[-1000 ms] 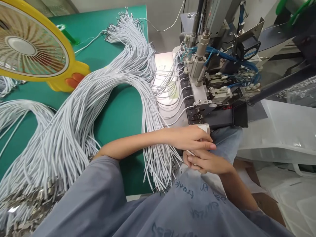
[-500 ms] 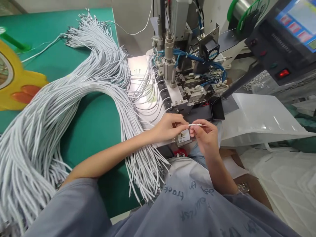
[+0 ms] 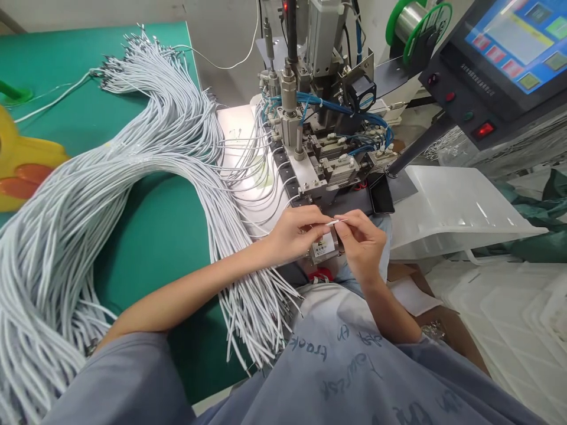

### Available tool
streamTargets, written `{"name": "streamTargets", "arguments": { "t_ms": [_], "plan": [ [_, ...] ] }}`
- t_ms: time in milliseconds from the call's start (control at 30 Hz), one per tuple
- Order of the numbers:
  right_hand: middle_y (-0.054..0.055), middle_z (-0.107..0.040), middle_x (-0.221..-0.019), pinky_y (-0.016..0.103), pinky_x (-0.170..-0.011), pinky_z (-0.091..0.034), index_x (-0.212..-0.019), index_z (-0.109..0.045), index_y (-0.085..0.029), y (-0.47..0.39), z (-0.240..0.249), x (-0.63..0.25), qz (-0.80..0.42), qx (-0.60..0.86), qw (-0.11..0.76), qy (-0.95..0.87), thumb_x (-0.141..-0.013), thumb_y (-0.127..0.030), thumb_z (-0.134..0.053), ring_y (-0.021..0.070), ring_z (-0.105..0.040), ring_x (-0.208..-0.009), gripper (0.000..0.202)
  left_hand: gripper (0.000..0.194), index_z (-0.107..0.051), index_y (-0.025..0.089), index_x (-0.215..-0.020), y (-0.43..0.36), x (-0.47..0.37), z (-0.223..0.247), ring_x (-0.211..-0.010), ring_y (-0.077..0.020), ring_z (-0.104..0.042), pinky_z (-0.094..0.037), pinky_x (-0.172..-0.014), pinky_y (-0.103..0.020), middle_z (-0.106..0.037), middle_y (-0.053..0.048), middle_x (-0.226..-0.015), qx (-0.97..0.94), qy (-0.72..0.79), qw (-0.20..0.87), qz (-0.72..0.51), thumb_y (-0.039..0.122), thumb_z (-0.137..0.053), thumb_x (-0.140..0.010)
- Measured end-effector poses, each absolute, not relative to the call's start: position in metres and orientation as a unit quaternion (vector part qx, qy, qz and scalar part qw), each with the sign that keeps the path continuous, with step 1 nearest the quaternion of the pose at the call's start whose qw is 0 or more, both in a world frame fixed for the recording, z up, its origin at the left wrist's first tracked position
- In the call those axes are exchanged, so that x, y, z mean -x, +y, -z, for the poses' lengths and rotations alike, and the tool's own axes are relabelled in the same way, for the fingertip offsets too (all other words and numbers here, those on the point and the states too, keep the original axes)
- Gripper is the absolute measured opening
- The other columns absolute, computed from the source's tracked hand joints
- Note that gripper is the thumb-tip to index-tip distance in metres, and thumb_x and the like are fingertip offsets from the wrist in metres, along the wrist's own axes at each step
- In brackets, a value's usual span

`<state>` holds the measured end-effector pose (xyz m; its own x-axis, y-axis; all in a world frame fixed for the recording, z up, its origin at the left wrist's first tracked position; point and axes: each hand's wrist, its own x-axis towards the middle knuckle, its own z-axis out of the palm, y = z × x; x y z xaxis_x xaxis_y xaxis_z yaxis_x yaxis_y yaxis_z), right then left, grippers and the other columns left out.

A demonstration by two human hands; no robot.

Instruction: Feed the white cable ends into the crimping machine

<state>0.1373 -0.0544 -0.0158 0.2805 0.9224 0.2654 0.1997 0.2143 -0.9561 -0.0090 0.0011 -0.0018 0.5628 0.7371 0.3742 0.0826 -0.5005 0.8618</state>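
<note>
A white cable end (image 3: 332, 223) is pinched between both hands in front of the machine. My left hand (image 3: 297, 235) is closed on the cable's white sheath. From the other side, my right hand (image 3: 362, 239) pinches the tip, where thin, partly reddish wires stick out. Just beyond the hands stands the machine (image 3: 305, 159), with metal cylinders and blue air tubes. Several white cables run from its black edge block to the left. A large bundle of white cables (image 3: 146, 156) curves over the green table, its loose ends hanging beside my left forearm.
The green table mat (image 3: 133, 236) lies at left, with a yellow toy-like object (image 3: 26, 159) on it. At upper right are a control panel with a screen (image 3: 509, 53) and a green wire spool (image 3: 411, 26). A translucent white tray (image 3: 452, 206) juts out at right.
My hands have drawn closer together on the cable end, and my right fingers have moved in toward the left. The whole view has shifted slightly.
</note>
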Motion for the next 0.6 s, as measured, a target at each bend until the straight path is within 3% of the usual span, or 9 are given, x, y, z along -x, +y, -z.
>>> {"name": "streamTargets", "arguments": {
  "t_ms": [167,300,400,600],
  "plan": [
    [0.000,-0.055,-0.067,0.024,-0.051,-0.036,-0.077,-0.070,-0.019,-0.050,0.009,-0.148,-0.310,0.542,0.541,-0.563,-0.079,-0.024,-0.061,0.0094,-0.047,-0.057,0.010,0.025,-0.067,0.013,-0.088,0.005,0.014,0.004,-0.058,-0.0093,-0.052,-0.041,-0.055,-0.020,-0.055,-0.002,-0.063,-0.854,0.241,0.325,-0.328,0.020,-0.043,-0.091],
    [-0.005,-0.039,-0.053,0.024,-0.047,-0.030,-0.067,-0.068,-0.016,-0.044,0.006,-0.158,-0.352,0.544,0.484,-0.588,-0.077,-0.023,-0.061,0.0069,-0.034,-0.049,0.014,0.026,-0.064,0.011,-0.088,0.007,0.015,0.006,-0.058,-0.0095,-0.049,-0.037,-0.052,-0.019,-0.053,-0.003,-0.068,-0.897,0.225,0.243,-0.292,0.016,-0.038,-0.089],
    [-0.005,-0.033,-0.052,0.024,-0.048,-0.029,-0.063,-0.066,-0.016,-0.043,0.012,-0.156,-0.379,0.547,0.510,-0.545,-0.075,-0.026,-0.062,0.0069,-0.031,-0.049,0.017,0.024,-0.062,0.011,-0.082,0.004,0.012,0.008,-0.056,-0.0087,-0.047,-0.036,-0.051,-0.018,-0.051,-0.001,-0.064,-0.890,0.232,0.249,-0.303,0.014,-0.039,-0.089],
    [-0.003,-0.042,-0.054,0.025,-0.047,-0.029,-0.064,-0.066,-0.017,-0.049,0.026,-0.135,-0.367,0.559,0.581,-0.464,-0.075,-0.031,-0.062,0.0087,-0.036,-0.052,0.019,0.023,-0.060,0.014,-0.070,-0.003,0.007,0.012,-0.053,-0.0076,-0.046,-0.036,-0.050,-0.018,-0.052,0.000,-0.059,-0.859,0.265,0.293,-0.325,0.018,-0.045,-0.088]
  ]
}}
